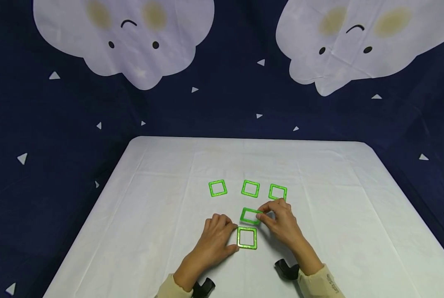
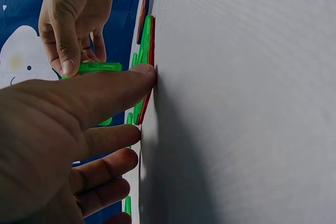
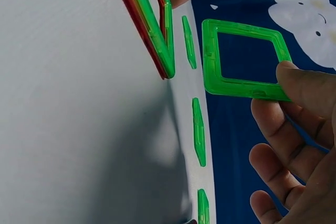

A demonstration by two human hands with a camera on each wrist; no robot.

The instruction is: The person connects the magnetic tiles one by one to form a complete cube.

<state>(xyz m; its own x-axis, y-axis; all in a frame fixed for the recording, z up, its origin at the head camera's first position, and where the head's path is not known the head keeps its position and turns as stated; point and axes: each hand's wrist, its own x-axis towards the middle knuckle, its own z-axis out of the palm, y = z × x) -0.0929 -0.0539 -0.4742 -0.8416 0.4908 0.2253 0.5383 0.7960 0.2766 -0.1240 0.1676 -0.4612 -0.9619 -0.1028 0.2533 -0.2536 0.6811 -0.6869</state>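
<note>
My right hand (image 1: 283, 223) pinches a green square frame tile (image 1: 242, 215) by its right side between thumb and fingers. That tile is held up off the table, tilted, as the right wrist view shows. Just below it in the head view, a second green square frame (image 1: 247, 247) lies on the white table, with a red frame layer (image 3: 137, 17) under it. Beside this stack rests my left hand (image 1: 215, 239), its thumb and index fingertip at the left corners. Its other fingers are extended and loosely spread.
Three more green square frames lie in a row farther back: left (image 1: 211, 189), middle (image 1: 243, 188) and right (image 1: 271, 191). The white table (image 1: 132, 231) ends at a dark blue cloth (image 1: 225, 116) with cloud prints. Black wrist mounts (image 1: 287, 270) sit near both sleeves.
</note>
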